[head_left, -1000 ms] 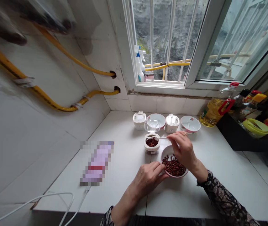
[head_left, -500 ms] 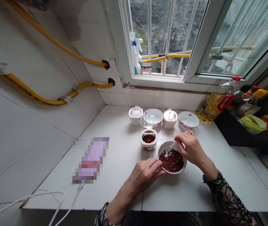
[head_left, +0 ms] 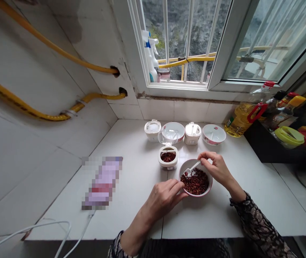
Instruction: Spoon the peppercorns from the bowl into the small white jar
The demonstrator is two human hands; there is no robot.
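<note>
A bowl [head_left: 210, 185] of dark red dried spice [head_left: 197, 183] stands near the counter's front. My left hand [head_left: 166, 195] grips its left rim, thumb outside and fingertips at the edge. My right hand [head_left: 215, 166] pinches the handle of a small white spoon [head_left: 194, 167] over the bowl; a little spice shows in the spoon's head, near the bowl's left inner wall. Just left and behind the bowl, a white spice box [head_left: 168, 164] with its clear lid raised holds more of the same spice.
Behind stand two lidded white boxes [head_left: 153, 131] [head_left: 193, 134] and two bowls [head_left: 176, 127] [head_left: 214, 135]. An oil bottle [head_left: 240, 118] and a black rack [head_left: 260, 145] of condiments are at right. A blurred phone-like object [head_left: 103, 182] with a white cable lies left.
The spoon has moved up and left out of the spice, its head now visible with some spice in it. My left hand still holds the bowl. The view has shifted slightly.
</note>
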